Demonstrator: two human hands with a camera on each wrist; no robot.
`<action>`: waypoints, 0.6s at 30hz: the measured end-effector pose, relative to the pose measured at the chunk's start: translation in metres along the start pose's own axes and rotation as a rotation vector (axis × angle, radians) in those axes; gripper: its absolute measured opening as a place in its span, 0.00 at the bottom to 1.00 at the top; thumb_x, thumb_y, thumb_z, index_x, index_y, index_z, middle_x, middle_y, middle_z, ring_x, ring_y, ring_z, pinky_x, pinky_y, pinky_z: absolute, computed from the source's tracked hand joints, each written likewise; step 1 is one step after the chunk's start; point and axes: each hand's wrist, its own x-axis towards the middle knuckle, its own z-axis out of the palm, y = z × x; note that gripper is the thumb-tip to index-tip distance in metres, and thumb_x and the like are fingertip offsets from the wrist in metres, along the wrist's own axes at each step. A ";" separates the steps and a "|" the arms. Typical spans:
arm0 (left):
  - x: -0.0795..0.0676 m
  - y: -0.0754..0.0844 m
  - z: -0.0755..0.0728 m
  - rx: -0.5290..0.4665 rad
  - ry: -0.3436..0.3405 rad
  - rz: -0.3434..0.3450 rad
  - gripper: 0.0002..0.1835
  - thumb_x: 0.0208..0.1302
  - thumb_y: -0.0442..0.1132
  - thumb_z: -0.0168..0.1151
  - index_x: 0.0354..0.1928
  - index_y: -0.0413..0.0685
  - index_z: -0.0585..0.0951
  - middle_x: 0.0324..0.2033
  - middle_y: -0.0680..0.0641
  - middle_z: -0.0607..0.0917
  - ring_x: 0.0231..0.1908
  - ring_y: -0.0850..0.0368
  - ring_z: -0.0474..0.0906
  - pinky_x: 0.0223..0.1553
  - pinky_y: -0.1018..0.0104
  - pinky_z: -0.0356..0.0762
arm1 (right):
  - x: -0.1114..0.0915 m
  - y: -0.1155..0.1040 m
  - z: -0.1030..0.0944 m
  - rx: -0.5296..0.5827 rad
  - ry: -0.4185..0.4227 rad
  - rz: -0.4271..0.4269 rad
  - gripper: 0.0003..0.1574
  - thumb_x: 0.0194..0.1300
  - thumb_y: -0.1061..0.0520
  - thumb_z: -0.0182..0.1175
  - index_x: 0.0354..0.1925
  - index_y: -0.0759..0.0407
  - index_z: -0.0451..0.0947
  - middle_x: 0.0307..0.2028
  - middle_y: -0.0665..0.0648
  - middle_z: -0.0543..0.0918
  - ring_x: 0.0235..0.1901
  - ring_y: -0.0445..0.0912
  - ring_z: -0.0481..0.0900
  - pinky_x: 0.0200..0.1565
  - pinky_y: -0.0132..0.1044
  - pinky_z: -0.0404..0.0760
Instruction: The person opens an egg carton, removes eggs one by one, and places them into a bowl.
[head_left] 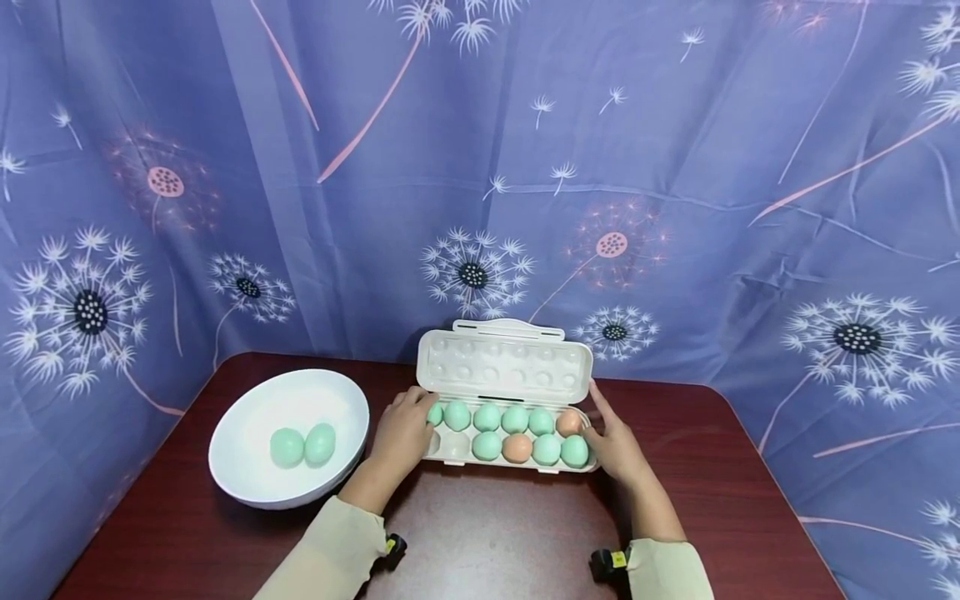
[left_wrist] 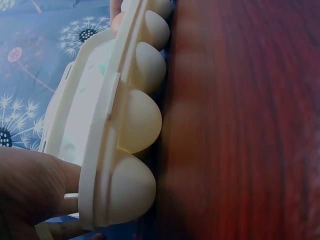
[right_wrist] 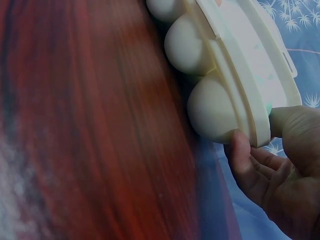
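Note:
A white plastic egg carton [head_left: 465, 461] is on the table with its lid [head_left: 510, 367] raised toward the curtain. Two rows of cups hold several green eggs [head_left: 487, 446], plus orange eggs, one at front [head_left: 517, 448] and one at back right [head_left: 568, 422]. The two front cups at the left end hold no egg. My left hand [head_left: 405, 429] grips the carton's left end, partly covering a green egg at the back. At the right end, my right hand [head_left: 618, 446] holds the carton wall, fingers bent round it in the right wrist view.
Left of the carton stands a white bowl [head_left: 247, 425] with two green eggs [head_left: 303, 447] lying in it. The dark red wooden table [head_left: 510, 533] reaches back to a blue curtain [head_left: 375, 275] with a dandelion pattern, which hangs behind the lid.

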 end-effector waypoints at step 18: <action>0.000 0.001 -0.002 -0.018 0.034 -0.007 0.24 0.53 0.28 0.71 0.54 0.44 0.84 0.49 0.42 0.82 0.48 0.44 0.80 0.47 0.49 0.76 | 0.001 0.001 0.000 0.032 -0.021 0.010 0.51 0.73 0.61 0.56 0.81 0.38 0.41 0.55 0.66 0.82 0.49 0.53 0.81 0.38 0.34 0.80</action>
